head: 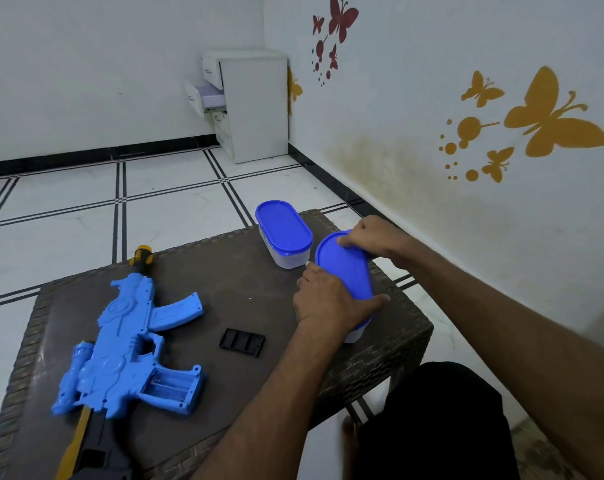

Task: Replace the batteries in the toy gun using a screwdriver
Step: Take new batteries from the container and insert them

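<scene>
Your left hand (323, 299) and right hand (373, 239) grip the oval blue-lidded tub (345, 268) (contents hidden). Glossy plastic toy gun (127, 348) lies left on the woven table (380, 358), ribbed black cover (242, 342) beside it.

One view only, worn on our head. We look forward and down, close over a low brown wicker table (224, 271) that fills the lower frame. Wide-angle, edges bowed. Beyond lie tiled floor (155, 195) and a room corner; our forearms enter from lower right
</scene>
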Available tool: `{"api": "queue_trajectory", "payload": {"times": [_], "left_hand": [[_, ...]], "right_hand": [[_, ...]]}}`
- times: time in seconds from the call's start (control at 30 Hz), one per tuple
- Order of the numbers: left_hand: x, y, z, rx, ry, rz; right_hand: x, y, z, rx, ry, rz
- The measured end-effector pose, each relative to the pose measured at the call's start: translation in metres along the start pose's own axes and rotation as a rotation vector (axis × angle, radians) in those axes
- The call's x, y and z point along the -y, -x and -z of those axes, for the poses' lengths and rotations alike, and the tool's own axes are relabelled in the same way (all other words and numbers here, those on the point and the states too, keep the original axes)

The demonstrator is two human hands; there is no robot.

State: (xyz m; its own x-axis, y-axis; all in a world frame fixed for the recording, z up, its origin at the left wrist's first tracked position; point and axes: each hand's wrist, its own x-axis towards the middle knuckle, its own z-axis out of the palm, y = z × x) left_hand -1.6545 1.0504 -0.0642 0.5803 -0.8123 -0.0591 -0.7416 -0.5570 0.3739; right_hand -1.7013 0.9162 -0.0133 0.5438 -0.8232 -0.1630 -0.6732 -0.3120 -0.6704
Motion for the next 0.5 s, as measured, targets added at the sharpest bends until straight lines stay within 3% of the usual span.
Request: {"api": "queue_trajectory", "payload": {"times": [0.13,0.33,0.4,0.5], "left_hand": [[-0.002,0.002,0.013,-0.015,0.102,-0.023],[0.021,0.014,0.042,0.069,0.509,-0.102],[0.036,0.015,0.049,0.049,0.593,-0.090],[0.059,0.015,0.054,0.030,0.716,0.011]], "right_hand": [[-0.007,0.009,0.000,0.007,-0.145,0.067],[-0.011,0.024,0.002,0.046,-0.263,0.094],[-0.012,0.029,0.002,0.028,-0.224,0.115],[-0.012,0.033,0.000,0.002,0.058,0.207]]}}
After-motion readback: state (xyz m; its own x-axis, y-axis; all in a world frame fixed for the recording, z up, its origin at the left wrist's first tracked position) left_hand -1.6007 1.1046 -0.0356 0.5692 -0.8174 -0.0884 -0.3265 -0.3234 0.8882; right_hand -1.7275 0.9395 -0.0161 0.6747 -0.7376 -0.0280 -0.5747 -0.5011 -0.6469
